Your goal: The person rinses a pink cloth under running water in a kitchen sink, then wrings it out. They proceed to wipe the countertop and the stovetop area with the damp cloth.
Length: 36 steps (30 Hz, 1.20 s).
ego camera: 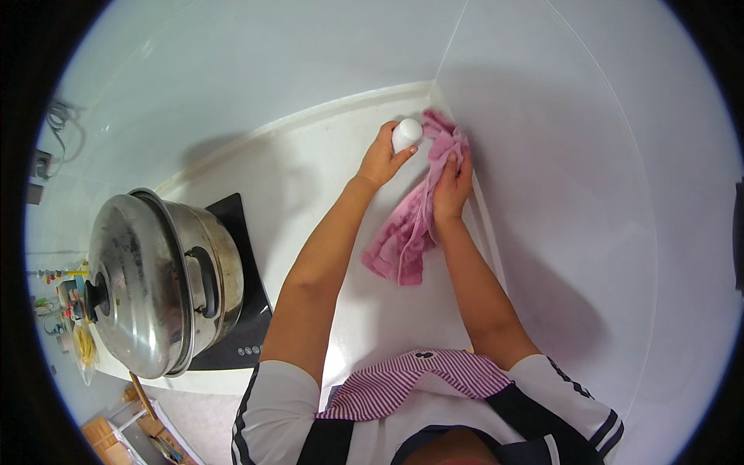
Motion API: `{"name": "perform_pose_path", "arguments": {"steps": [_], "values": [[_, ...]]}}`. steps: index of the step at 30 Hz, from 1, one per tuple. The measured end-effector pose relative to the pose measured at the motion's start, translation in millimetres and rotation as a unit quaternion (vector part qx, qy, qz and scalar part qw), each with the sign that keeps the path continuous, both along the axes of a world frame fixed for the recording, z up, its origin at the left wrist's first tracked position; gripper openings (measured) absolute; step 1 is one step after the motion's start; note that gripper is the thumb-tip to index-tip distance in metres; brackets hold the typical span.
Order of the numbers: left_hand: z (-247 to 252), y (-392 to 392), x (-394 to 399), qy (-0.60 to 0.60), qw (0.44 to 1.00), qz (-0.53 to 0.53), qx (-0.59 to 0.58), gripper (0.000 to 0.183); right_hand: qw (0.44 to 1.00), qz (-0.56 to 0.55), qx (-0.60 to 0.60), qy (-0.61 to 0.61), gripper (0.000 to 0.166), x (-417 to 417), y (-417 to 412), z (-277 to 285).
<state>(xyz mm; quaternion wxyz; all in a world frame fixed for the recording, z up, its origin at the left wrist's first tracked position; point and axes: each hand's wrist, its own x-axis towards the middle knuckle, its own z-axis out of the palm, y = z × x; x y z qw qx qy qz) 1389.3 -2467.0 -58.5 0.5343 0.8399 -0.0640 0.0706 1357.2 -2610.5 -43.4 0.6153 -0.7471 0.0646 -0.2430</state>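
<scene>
In the head view, my left hand (383, 156) grips a small white container (407, 133) with a rounded top, held over the far part of the white countertop (325, 157). Close to its right, my right hand (453, 189) clutches a pink plush cloth (407, 232). The cloth's upper end is bunched by the fingers near the back corner, and its lower part hangs down to the left of my wrist. Part of the cloth hides some of my right fingers. Container and cloth are very near each other; whether they touch I cannot tell.
A large lidded steel pot (145, 285) stands on a black induction cooktop (232, 343) at the left. White walls (558, 192) border the counter behind and on the right. A wooden-topped shelf (145, 436) stands at lower left, and a cable (58, 119) hangs on the wall.
</scene>
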Motion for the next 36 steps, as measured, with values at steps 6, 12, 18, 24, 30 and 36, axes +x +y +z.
{"name": "perform_pose_path", "arguments": {"steps": [6, 12, 18, 24, 30, 36], "values": [[-63, -5, 14, -0.207, 0.920, 0.035, 0.331, 0.045, 0.936, 0.197, -0.291, -0.032, 0.040, 34, 22, 18], [-93, 12, 25, -0.093, 0.957, -0.003, 0.275, 0.058, 0.954, 0.194, -0.223, 0.046, 0.030, 63, 25, 7], [-16, 16, -25, -0.025, 0.995, 0.055, 0.081, 0.058, 0.930, 0.054, -0.357, 0.064, 0.036, 19, -12, -4], [0, 30, -83, -0.047, 0.945, 0.189, 0.264, 0.050, 0.864, 0.022, -0.497, 0.073, 0.051, -33, -7, -19], [0, 44, -182, -0.007, 0.941, 0.276, 0.196, 0.051, 0.851, 0.044, -0.515, 0.088, 0.049, 23, 15, -30], [-19, 64, -298, -0.022, 0.918, 0.346, 0.192, 0.053, 0.833, 0.128, -0.526, 0.115, 0.043, 65, 106, -23]]}}
